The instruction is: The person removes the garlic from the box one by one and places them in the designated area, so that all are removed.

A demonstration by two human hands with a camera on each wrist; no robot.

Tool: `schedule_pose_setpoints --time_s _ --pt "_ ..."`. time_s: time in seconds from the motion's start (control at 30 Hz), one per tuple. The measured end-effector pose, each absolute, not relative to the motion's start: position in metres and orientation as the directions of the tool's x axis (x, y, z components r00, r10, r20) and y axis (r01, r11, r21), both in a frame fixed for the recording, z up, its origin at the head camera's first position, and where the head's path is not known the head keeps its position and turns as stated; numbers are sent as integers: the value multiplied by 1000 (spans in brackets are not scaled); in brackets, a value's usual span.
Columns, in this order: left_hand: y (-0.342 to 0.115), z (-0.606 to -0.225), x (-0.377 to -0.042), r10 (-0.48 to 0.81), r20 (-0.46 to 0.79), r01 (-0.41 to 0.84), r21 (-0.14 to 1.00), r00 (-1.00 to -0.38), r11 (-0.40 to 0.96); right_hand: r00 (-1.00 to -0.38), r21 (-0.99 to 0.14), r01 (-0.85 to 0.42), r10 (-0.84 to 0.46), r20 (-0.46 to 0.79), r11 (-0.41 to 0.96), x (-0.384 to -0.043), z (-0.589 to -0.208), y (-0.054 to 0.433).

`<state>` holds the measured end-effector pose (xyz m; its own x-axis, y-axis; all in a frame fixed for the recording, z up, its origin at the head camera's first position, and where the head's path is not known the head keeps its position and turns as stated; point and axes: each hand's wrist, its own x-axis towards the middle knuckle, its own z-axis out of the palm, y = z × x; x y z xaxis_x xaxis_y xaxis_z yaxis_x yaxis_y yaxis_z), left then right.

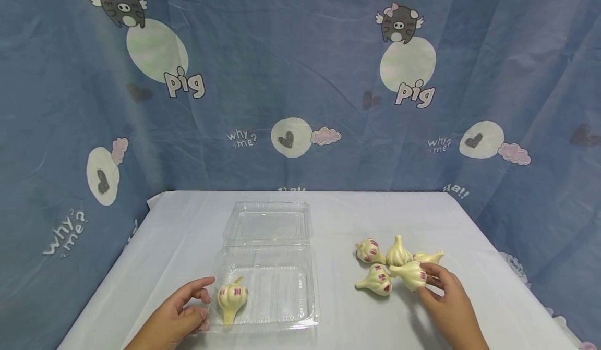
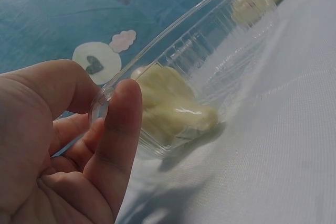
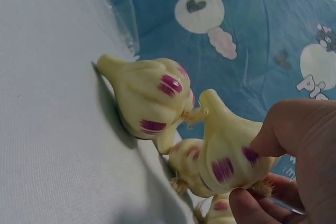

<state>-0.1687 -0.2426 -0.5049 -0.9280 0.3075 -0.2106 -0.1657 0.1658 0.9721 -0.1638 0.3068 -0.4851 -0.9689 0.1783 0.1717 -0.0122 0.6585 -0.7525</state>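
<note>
A clear plastic clamshell box stands with its lid folded back. One garlic bulb lies in the box's left side, stem toward the near edge. My left hand pinches the box's left rim between thumb and fingers, seen close in the left wrist view. At the right, my right hand grips another garlic bulb at its root end, thumb on one side and fingers on the other. Beside it several more bulbs lie in a cluster, among them a purple-streaked garlic bulb with its stem pointing left.
The box's lid lies toward the back of the white-covered table. A blue curtain printed with pigs and clouds hangs behind and along both sides.
</note>
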Motion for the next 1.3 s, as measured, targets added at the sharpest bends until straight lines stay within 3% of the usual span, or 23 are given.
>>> schedule_pose_setpoints --time_s 0.53,1.3 --pt "-244 -506 -169 319 -202 -159 975 -926 157 -975 -729 128 220 31 673 -169 -482 312" --pt "-244 -507 -171 308 -229 -185 969 -923 165 -984 -712 51 156 82 700 -170 -492 307"
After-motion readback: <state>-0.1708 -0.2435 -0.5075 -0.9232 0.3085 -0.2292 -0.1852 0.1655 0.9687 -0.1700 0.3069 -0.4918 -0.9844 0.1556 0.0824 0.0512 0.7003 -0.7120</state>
